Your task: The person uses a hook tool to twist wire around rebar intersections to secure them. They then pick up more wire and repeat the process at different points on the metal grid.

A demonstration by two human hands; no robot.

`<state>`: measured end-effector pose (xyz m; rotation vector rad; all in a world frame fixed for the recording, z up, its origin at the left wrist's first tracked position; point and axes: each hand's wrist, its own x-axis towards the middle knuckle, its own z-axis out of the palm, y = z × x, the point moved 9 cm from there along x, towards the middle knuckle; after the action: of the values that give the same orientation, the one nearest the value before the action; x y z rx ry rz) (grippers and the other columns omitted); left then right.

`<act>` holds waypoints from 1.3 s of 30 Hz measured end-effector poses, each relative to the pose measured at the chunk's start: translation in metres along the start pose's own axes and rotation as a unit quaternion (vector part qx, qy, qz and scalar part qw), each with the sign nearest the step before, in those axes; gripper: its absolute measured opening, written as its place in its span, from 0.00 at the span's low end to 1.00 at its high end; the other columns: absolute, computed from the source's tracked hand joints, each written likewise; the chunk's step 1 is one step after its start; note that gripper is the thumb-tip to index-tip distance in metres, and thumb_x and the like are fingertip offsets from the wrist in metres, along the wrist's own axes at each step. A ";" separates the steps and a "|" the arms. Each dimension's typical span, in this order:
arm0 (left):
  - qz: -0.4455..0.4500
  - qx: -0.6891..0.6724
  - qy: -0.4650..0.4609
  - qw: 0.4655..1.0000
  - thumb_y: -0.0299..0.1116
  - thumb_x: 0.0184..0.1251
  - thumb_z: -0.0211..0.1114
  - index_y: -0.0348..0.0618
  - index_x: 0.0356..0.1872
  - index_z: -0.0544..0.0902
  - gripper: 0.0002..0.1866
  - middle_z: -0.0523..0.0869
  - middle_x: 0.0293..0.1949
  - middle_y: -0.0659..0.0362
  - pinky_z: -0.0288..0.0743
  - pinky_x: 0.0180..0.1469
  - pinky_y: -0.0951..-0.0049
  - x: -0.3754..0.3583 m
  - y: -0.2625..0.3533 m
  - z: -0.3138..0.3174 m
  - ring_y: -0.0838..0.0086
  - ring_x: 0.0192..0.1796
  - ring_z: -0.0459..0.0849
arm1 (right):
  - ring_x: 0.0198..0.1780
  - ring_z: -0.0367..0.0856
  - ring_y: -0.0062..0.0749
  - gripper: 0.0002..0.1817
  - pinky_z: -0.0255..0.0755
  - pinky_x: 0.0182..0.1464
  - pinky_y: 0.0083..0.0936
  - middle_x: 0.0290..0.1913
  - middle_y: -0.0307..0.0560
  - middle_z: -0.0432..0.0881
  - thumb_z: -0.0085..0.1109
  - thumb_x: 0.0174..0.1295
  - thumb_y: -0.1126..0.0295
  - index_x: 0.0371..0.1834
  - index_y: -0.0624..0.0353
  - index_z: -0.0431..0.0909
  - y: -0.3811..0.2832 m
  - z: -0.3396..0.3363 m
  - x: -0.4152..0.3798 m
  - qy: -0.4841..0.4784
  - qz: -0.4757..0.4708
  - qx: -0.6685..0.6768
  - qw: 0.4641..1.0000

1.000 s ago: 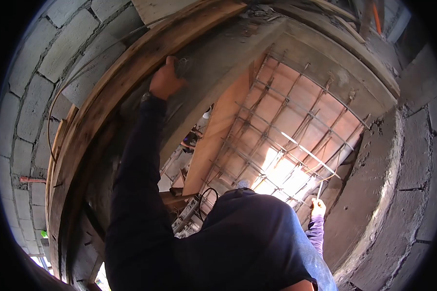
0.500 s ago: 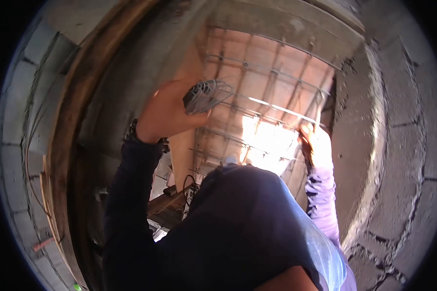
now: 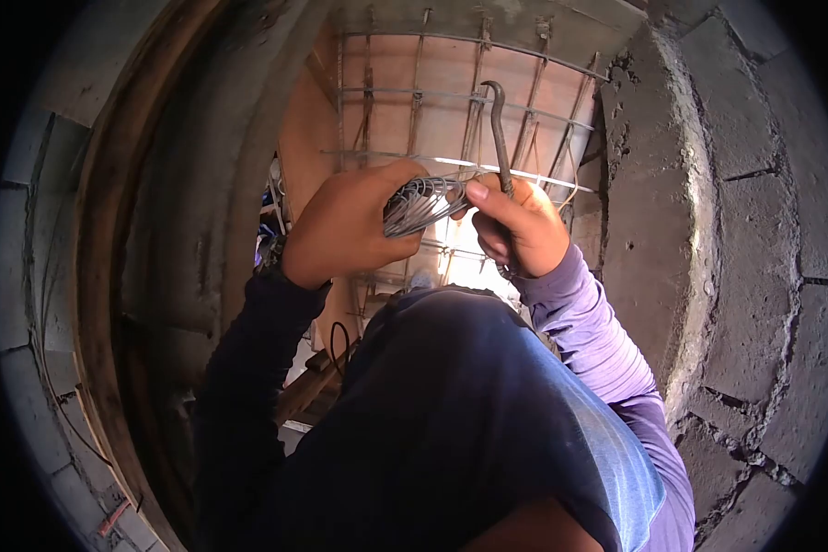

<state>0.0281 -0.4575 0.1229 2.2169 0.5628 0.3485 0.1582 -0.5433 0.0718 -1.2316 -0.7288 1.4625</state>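
Note:
My left hand [image 3: 345, 225] grips a bundle of thin tie wires [image 3: 421, 201], held up in front of me. My right hand [image 3: 522, 228] meets it from the right, its fingertips pinching the end of the wires. The same hand holds a metal hook tool [image 3: 499, 129], whose curved tip sticks up above the fist. Behind both hands a rebar grid [image 3: 451, 101] lies over orange-brown formwork boards. My dark sleeve and purple sleeve fill the lower part of the view.
A grey block wall [image 3: 754, 230] with rough mortar rises at the right. A concrete beam face [image 3: 193, 202] and a curved timber form edge [image 3: 97, 276] run down the left. Clutter shows through a gap [image 3: 317, 368] below the hands.
My left hand came down from the beam with the wire bundle. My right hand rose from the grid with the hook tool and now pinches the wires. The view tilted upward.

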 end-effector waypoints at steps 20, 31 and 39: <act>-0.012 0.176 0.088 0.980 0.36 0.54 0.71 0.43 0.56 0.80 0.26 0.85 0.34 0.49 0.78 0.39 0.61 -0.049 -0.015 -0.081 0.56 0.35 0.86 | 0.16 0.56 0.16 0.11 0.53 0.13 0.17 0.28 0.32 0.64 0.50 0.80 0.61 0.43 0.56 0.68 -0.105 -0.134 -0.048 0.175 -0.323 0.238 0.899; -0.083 0.516 0.265 0.810 0.45 0.51 0.80 0.46 0.67 0.75 0.40 0.88 0.49 0.49 0.80 0.51 0.56 -0.104 -0.082 -0.232 0.51 0.50 0.87 | 0.13 0.54 0.14 0.14 0.52 0.11 0.16 0.27 0.32 0.67 0.42 0.83 0.55 0.48 0.52 0.72 -0.036 -0.178 -0.067 0.144 -0.212 0.210 0.943; 0.013 -0.075 0.184 0.980 0.40 0.55 0.81 0.41 0.54 0.86 0.26 0.88 0.53 0.54 0.76 0.60 0.64 -0.034 0.028 -0.043 0.63 0.57 0.85 | 0.13 0.62 0.15 0.14 0.53 0.13 0.16 0.26 0.41 0.77 0.54 0.76 0.60 0.47 0.62 0.75 0.010 -0.097 -0.061 0.219 -0.093 0.003 0.971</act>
<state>-0.0117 -0.4636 0.1695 2.0265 0.6783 0.7993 0.2420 -0.6194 0.0538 -1.3809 -0.5200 0.9910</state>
